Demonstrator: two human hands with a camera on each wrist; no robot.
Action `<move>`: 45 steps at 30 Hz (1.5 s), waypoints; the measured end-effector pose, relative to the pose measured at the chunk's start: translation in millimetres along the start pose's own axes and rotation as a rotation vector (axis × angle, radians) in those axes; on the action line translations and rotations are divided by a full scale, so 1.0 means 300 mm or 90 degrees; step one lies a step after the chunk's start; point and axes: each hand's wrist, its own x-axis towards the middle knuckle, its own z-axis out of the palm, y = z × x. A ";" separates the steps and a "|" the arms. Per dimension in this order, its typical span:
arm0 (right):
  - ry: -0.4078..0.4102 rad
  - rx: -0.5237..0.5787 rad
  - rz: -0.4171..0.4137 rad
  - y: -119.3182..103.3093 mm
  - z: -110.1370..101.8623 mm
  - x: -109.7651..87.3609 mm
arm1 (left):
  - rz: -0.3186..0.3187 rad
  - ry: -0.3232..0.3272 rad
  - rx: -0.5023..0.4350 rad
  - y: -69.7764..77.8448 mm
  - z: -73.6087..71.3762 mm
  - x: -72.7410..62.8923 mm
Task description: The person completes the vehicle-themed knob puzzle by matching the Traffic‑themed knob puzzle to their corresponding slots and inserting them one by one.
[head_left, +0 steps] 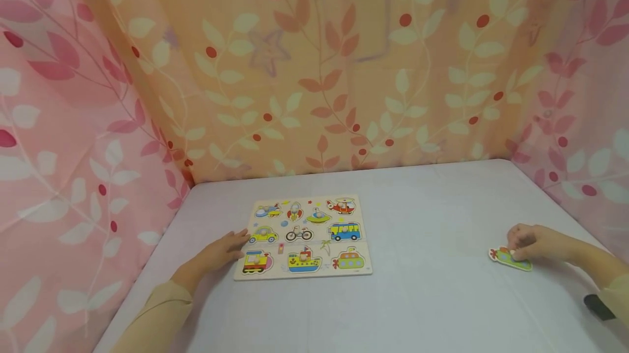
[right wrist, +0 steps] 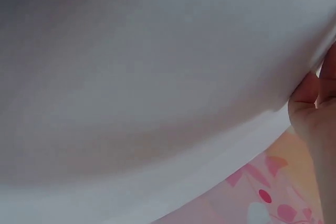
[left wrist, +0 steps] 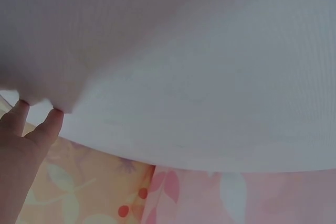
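Note:
A wooden knob puzzle board (head_left: 307, 244) with vehicle pictures lies left of centre on the table in the head view. My left hand (head_left: 227, 248) is at its left edge, fingers extended and fingertips down beside the car and train. Far to the right, my right hand (head_left: 535, 245) pinches a green submarine puzzle piece (head_left: 504, 256) by its knob, low over the table. On the board, the submarine picture (head_left: 350, 259) fills the lower right corner. In the left wrist view the left fingers (left wrist: 48, 125) touch the white cloth; in the right wrist view the piece is hidden.
A white cloth covers the table (head_left: 422, 222). Floral curtains (head_left: 314, 69) enclose it at the back and on both sides. A small black object (head_left: 598, 307) shows beside the right sleeve.

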 end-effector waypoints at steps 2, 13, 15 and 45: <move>0.011 -0.015 -0.019 -0.013 0.002 0.008 | -0.002 0.000 0.002 0.000 0.002 -0.001; 0.063 -0.021 0.059 -0.148 0.017 0.070 | 0.000 0.008 -0.013 -0.009 0.009 -0.001; 0.060 -0.003 0.065 -0.172 0.023 0.082 | 0.000 0.009 -0.012 -0.010 0.009 -0.001; 0.077 0.083 0.020 -0.347 0.116 0.238 | -0.004 0.009 -0.005 -0.014 0.010 0.007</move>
